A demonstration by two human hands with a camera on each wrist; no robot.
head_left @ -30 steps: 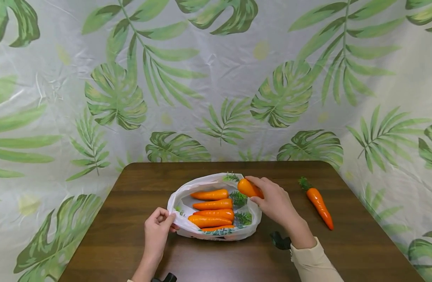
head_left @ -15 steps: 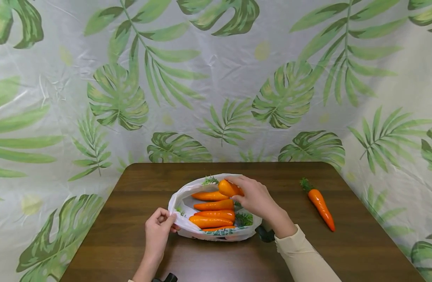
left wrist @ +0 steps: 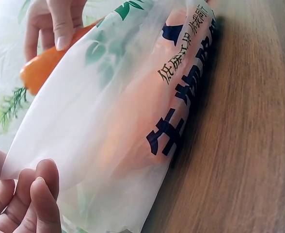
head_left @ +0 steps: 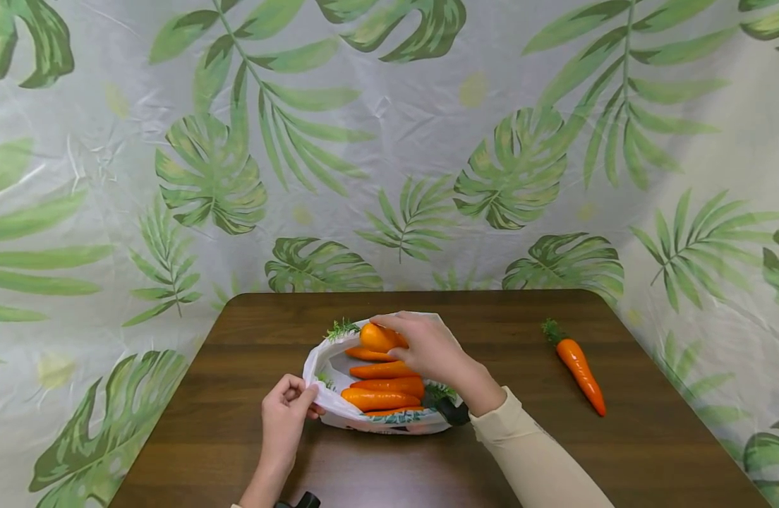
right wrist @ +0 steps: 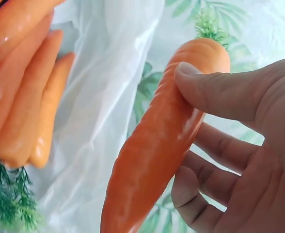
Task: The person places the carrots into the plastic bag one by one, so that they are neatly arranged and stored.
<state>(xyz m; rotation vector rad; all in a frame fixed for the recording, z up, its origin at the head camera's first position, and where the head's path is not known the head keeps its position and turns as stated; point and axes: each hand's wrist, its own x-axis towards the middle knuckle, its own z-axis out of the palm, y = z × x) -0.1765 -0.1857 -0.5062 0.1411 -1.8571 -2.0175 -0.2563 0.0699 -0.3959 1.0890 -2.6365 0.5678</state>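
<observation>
A white plastic bag printed with green leaves and dark lettering lies on the table with its mouth spread. Several orange carrots with green tops lie side by side inside it. At the bag's left rim my left hand pinches the plastic between thumb and fingers. My right hand holds another carrot over the far part of the bag. Its thick end and green top point left in the head view. The right wrist view shows thumb and fingers gripping that carrot near its thick end.
One more carrot lies on the right side of the brown wooden table, its green top toward the back. A leaf-patterned sheet hangs behind the table.
My right hand has moved left across the bag with its carrot, from the right rim to over the far middle. My left hand has stayed at the rim.
</observation>
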